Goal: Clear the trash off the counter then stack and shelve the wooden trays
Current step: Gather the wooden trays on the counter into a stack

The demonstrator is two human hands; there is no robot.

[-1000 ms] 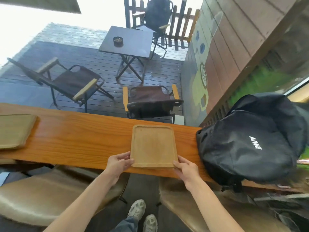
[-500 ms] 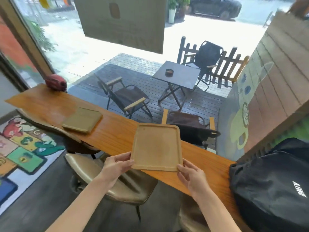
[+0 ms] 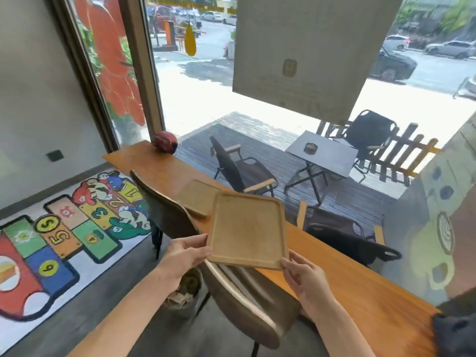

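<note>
I hold a light wooden tray [image 3: 247, 229] in the air above the orange wooden counter [image 3: 342, 276]. My left hand [image 3: 186, 252] grips its near left corner and my right hand [image 3: 298, 273] grips its near right corner. A second wooden tray [image 3: 197, 199] lies flat on the counter just beyond and left of the held one, partly hidden by it. A waste bin [image 3: 184, 295] with crumpled paper inside stands on the floor under my left forearm.
Two brown leather chairs [image 3: 242, 292] stand against the counter's near side. A red round object [image 3: 165, 142] sits at the counter's far left end. A black backpack [image 3: 456, 328] lies at the right end. A colourful hopscotch mat [image 3: 59, 240] covers the floor at left.
I lifted the tray off the counter and carried it left toward the second tray. My view swung left, so the backpack slid to the right edge.
</note>
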